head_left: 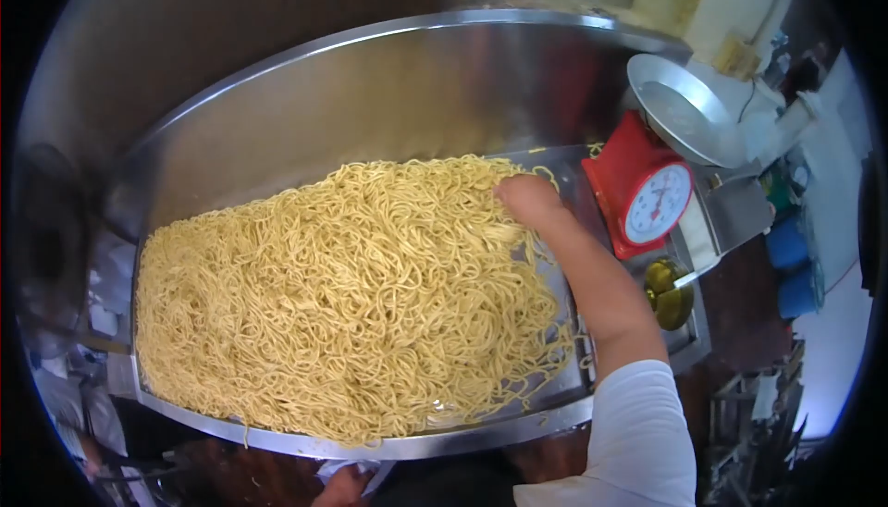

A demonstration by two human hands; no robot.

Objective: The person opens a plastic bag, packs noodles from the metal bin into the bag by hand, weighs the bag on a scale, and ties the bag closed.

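Note:
A large heap of yellow noodles fills most of a stainless steel tray. My right hand reaches across to the heap's far right corner, its fingers curled into the noodles there and partly hidden. Low in the view, below the tray's front rim, my left hand is closed on a thin whitish plastic bag. Only part of that hand shows.
A red dial scale with a round metal pan stands right of the heap. Beside it are a bowl of yellowish oil and a metal scoop-like piece. A high steel wall backs the tray.

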